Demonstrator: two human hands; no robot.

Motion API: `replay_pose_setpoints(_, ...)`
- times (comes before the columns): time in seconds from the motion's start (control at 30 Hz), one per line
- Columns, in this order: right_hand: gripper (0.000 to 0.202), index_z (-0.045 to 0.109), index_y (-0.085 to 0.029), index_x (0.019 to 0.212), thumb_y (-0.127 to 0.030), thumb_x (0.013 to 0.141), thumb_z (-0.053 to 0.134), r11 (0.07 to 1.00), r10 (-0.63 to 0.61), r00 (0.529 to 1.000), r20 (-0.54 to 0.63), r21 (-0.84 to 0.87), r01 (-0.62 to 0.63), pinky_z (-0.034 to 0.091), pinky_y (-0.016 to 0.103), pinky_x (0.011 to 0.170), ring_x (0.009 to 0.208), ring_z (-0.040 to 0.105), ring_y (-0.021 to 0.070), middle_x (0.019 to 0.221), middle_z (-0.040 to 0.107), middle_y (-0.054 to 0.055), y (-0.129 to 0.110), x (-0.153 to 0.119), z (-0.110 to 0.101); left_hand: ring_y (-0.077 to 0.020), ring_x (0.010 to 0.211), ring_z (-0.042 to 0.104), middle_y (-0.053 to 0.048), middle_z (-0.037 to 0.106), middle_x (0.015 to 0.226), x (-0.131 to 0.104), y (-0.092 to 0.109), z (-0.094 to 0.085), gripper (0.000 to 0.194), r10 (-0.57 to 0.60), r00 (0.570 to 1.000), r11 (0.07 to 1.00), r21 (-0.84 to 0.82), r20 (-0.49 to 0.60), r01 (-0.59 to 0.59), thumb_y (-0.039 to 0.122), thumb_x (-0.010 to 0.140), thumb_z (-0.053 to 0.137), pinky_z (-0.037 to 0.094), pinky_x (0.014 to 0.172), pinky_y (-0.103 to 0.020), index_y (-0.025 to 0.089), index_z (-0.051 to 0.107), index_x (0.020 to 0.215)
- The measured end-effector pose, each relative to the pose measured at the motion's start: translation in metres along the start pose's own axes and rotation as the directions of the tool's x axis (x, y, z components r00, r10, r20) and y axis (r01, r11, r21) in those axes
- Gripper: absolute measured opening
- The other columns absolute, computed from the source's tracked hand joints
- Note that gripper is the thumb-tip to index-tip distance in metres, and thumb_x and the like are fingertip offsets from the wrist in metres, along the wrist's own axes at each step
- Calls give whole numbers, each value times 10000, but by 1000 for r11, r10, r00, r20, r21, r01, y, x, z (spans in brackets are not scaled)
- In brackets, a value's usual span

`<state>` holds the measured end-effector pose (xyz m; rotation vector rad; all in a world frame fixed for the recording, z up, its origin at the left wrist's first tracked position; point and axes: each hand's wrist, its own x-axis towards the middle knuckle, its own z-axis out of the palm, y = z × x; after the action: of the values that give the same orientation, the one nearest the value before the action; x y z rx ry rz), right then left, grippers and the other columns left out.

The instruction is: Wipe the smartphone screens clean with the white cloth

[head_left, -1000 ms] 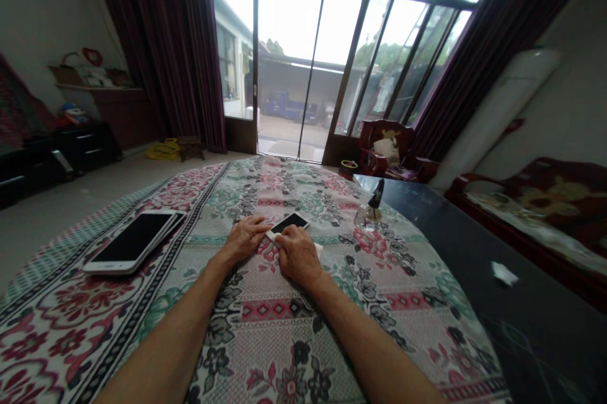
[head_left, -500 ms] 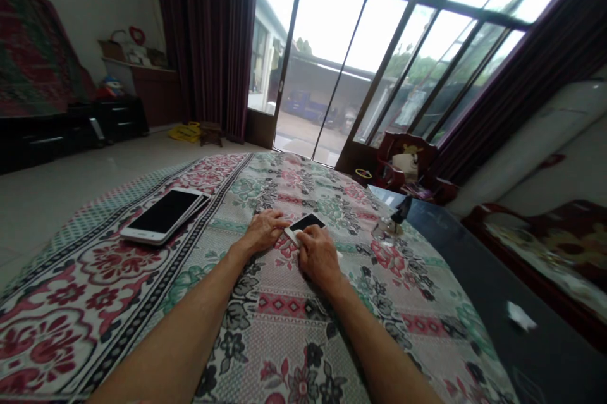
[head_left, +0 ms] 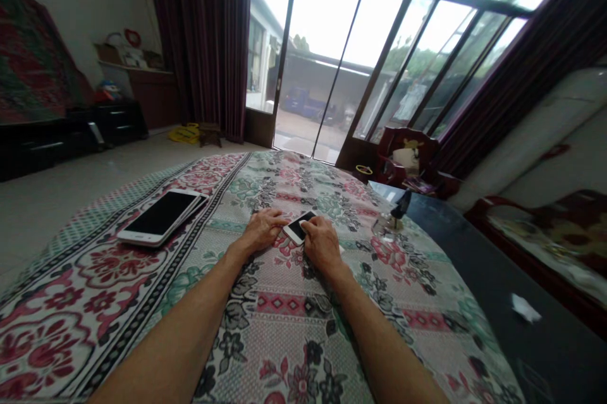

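A small white phone with a dark screen (head_left: 296,229) lies on the patterned tablecloth (head_left: 284,334). My left hand (head_left: 262,229) rests flat on the cloth at the phone's left, its fingertips at the phone's edge. Over the phone's right side is my right hand (head_left: 323,243), its fingers pinched round a small white piece (head_left: 303,224) that touches the screen. A bit of white shows beside the right hand's outer edge. Two larger white phones (head_left: 161,217) lie overlapping, screens dark, on the cloth to the left.
A clear glass jar with a dark top (head_left: 393,220) stands at the cloth's right. Beyond it, a crumpled white tissue (head_left: 525,308) lies on a dark surface. Wooden chairs (head_left: 408,154) stand farther back by the glass doors.
My right hand has moved slightly up and right across the phone with the white piece, uncovering the phone's lower end. My left hand has stayed nearly still.
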<state>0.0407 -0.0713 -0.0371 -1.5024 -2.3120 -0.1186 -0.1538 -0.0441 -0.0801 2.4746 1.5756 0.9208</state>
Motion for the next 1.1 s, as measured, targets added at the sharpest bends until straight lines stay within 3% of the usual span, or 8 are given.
replay_pose_setpoints(0.17,205,670,-219,954,-195,873,484,988,-153,988,35,33,151,344,283,823,901,456,184,996,563,60,-19,-9,-5,-213,1109,558,-22,638,1181,-1,2,-2,324,2,1000,1000,-2,-6,-2,151,824,526,416,1000,-356,302,718,1037)
replay_pose_setpoints(0.27,193,667,-223,937,-205,880,484,984,-171,985,32,61,169,342,278,831,899,453,178,987,561,50,-23,-13,-5,-205,1109,557,-19,644,1169,-1,5,-2,300,-29,999,999,-35,-16,28,167,839,504,416,996,-349,292,728,995)
replay_pose_setpoints(0.47,232,670,-232,996,-170,863,490,1000,-16,1000,5,24,16,343,284,829,932,466,189,1010,570,60,-4,-8,-3,-197,1083,572,-43,660,1137,2,15,-2,302,-123,991,992,-42,-50,121,170,846,447,411,998,-333,219,724,959)
replay_pose_setpoints(0.6,259,676,-229,1021,-187,896,453,994,106,994,-34,-1,-106,350,283,831,929,483,195,997,585,70,17,-2,-1,-234,1086,563,-74,659,1125,3,28,-6,282,-148,989,989,-3,-27,148,361,861,504,407,993,-361,195,716,945)
replay_pose_setpoints(0.73,268,673,-226,1043,-196,907,444,991,137,989,-50,-1,-137,355,280,839,941,492,198,999,591,75,26,0,0,-301,1175,491,-98,598,1221,0,45,-4,517,-192,981,979,76,31,189,595,751,590,381,1005,-422,183,669,1053)
replay_pose_setpoints(0.87,268,675,-217,1047,-181,884,466,992,127,990,-65,17,-126,358,274,853,955,503,196,1011,597,77,27,-1,1,-362,1291,358,-130,459,1386,-2,52,1,702,-214,973,969,143,81,202,605,654,662,318,1041,-479,176,575,1203)
replay_pose_setpoints(1.0,248,686,-213,1025,-207,867,495,993,114,990,-79,42,-111,359,269,866,959,514,193,1014,604,75,25,-3,0,-318,1247,422,-112,485,1361,0,43,-3,614,-128,977,987,114,169,110,510,677,663,342,1039,-428,187,577,1193)
replay_pose_setpoints(1.1,249,701,-215,993,-223,877,481,993,108,994,-28,60,-106,375,250,827,917,532,179,991,614,72,25,-3,-5,-312,1292,382,-125,459,1388,0,32,-12,659,-26,972,998,63,235,12,478,688,661,303,1081,-406,158,544,1253)
